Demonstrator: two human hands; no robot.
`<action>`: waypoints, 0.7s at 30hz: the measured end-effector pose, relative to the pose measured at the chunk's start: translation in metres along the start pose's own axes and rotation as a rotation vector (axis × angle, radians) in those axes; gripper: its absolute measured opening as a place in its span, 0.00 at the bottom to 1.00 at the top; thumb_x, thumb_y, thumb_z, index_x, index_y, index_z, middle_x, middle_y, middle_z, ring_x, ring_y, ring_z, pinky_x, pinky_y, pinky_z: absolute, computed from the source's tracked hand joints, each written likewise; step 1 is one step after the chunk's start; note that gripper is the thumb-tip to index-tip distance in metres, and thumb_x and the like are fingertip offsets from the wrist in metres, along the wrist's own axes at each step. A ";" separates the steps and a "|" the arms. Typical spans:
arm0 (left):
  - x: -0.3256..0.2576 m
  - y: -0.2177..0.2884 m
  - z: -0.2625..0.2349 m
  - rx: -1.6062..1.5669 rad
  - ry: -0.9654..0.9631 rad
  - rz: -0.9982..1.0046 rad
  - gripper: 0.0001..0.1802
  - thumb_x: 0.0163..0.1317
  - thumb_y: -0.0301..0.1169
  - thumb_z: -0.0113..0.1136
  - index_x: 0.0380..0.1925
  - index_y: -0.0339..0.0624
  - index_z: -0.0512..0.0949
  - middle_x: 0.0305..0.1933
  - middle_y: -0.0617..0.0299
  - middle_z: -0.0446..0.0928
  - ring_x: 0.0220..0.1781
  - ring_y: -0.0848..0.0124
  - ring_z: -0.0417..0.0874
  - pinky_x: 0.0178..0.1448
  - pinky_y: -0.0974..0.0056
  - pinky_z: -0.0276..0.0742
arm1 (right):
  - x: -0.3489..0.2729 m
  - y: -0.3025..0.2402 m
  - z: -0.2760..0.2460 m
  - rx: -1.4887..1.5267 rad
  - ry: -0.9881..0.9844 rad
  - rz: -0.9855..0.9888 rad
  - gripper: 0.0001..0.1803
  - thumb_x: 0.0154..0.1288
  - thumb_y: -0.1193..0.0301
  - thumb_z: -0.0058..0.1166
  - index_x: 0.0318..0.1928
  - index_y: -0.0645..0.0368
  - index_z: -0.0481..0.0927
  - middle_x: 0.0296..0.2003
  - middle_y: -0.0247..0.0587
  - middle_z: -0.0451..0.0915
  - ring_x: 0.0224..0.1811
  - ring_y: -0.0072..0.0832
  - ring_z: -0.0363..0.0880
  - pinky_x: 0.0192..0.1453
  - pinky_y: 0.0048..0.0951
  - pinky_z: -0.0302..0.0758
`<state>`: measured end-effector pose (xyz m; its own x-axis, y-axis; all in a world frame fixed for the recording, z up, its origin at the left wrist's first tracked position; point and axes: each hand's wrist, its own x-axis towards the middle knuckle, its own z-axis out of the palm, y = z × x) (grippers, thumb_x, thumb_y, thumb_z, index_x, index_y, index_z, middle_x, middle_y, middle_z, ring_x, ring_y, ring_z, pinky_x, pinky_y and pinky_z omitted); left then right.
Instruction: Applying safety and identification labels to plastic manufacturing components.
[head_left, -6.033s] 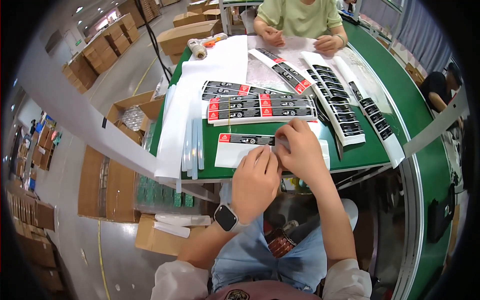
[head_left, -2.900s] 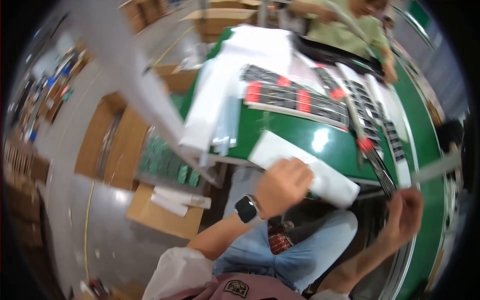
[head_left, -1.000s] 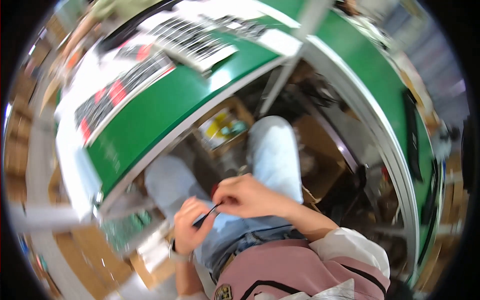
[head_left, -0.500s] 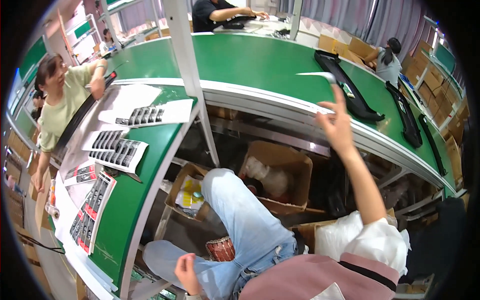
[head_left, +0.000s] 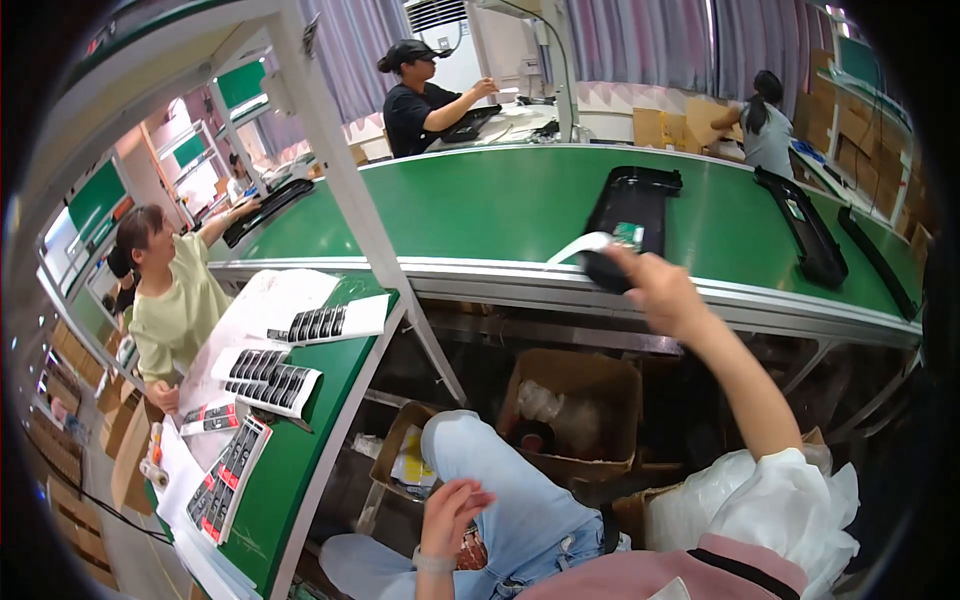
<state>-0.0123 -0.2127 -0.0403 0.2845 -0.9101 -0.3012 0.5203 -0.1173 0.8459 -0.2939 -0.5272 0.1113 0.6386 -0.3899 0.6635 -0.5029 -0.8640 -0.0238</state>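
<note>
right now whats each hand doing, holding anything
Left hand: open, fingers loosely curled above the lap, holding nothing.
Right hand: closed on a white strip, reached out to the black tray on the green belt.

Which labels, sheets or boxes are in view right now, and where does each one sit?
White strip: curled, in the right hand, over the green belt.
Label sheets: white, with rows of black labels, on the green table at left.
Red-and-black label sheets: long and narrow, nearer the table's front end.
Cardboard box: brown, open, under the belt.
Left hand: empty, above the knee.
</note>
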 end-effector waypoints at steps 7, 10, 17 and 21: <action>0.066 0.059 0.102 -0.478 -0.681 -0.146 0.34 0.71 0.57 0.41 0.60 0.38 0.70 0.58 0.42 0.75 0.63 0.47 0.75 0.63 0.50 0.75 | -0.016 -0.144 -0.024 0.072 0.057 -0.244 0.35 0.54 0.69 0.56 0.66 0.57 0.70 0.25 0.32 0.70 0.29 0.28 0.72 0.22 0.24 0.70; 0.077 0.073 0.121 -0.148 -0.342 0.105 0.37 0.68 0.61 0.44 0.61 0.40 0.71 0.59 0.54 0.78 0.57 0.61 0.81 0.62 0.53 0.76 | -0.035 -0.172 -0.035 0.181 -0.022 -0.268 0.40 0.51 0.73 0.55 0.69 0.53 0.67 0.23 0.32 0.65 0.28 0.27 0.69 0.20 0.23 0.66; 0.030 0.086 0.095 -0.095 -0.088 0.230 0.19 0.59 0.33 0.52 0.47 0.33 0.79 0.39 0.60 0.82 0.40 0.68 0.83 0.51 0.61 0.78 | -0.046 -0.203 -0.050 0.203 -0.224 -0.348 0.45 0.53 0.72 0.57 0.74 0.45 0.57 0.40 0.44 0.77 0.34 0.31 0.79 0.31 0.29 0.75; -0.027 0.104 0.062 0.360 -0.125 0.494 0.38 0.46 0.27 0.62 0.61 0.25 0.69 0.55 0.50 0.78 0.59 0.62 0.78 0.68 0.59 0.68 | 0.005 -0.178 -0.048 0.403 -0.027 -0.276 0.45 0.57 0.73 0.57 0.75 0.46 0.53 0.51 0.47 0.75 0.52 0.36 0.79 0.54 0.45 0.73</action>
<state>-0.0156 -0.2248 0.0830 0.3148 -0.9280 0.1992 0.0412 0.2230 0.9739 -0.2293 -0.3598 0.1548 0.7337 -0.1328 0.6664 -0.0509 -0.9887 -0.1410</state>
